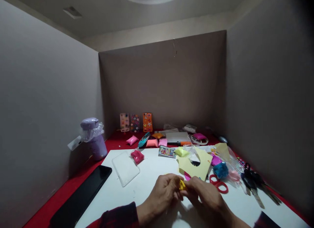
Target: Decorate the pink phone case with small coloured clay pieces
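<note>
My left hand and my right hand meet above the white board. Between their fingertips is a small lump of yellow clay, pinched from both sides. Part of the lump is hidden behind the fingers. Just past my hands lies a pale yellow paper sheet with a hole cut in it. Close to my right hand are red-handled scissors. A clear phone case rests left of my left hand, with a red clay packet at its upper corner.
A black phone lies at the left edge. Behind it stands a purple bottle. Keys and a blue clay lump are at the right. Decorated phone cases lean at the back wall. Panels enclose three sides.
</note>
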### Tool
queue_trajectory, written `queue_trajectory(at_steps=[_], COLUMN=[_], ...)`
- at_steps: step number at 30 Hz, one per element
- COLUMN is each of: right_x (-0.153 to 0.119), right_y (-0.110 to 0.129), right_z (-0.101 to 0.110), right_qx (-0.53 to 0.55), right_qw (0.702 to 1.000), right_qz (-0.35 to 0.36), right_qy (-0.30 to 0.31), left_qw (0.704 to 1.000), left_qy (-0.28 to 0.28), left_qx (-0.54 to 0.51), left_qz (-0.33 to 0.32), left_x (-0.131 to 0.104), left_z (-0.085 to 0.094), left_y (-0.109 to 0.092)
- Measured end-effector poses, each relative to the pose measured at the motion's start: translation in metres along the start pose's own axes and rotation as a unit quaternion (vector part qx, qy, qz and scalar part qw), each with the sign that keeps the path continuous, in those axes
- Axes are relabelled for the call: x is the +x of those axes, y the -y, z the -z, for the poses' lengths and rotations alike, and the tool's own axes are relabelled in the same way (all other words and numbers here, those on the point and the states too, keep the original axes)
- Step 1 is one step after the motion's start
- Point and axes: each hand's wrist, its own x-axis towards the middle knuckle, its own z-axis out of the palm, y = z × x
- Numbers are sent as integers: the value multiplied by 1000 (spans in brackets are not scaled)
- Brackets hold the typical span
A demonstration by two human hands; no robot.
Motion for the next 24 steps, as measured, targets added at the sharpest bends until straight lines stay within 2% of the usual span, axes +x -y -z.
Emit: queue_trajectory(at_steps=[3,7,11,17,24], right_x=[-4,1,14,14,7], right_y=[-1,2,5,1,-12], right_z=[-3,2,11,7,1], right_qx=[34,96,66,61,101], right_qw=[999,994,995,995,992], right_qz=[-17,-1,-34,-8,9], right_qy=[21,52,62,83,79], left_qw=[999,995,997,998,993], left_qy=[36,83,59,20,82], left_qx=[15,15,10,7,0], left_qz=[30,45,41,60,83], left_x=[-2,-4,-3,-4,-10], left_z=[2,5,5,3,3], left_y=[-1,-8,-13,-13,-25])
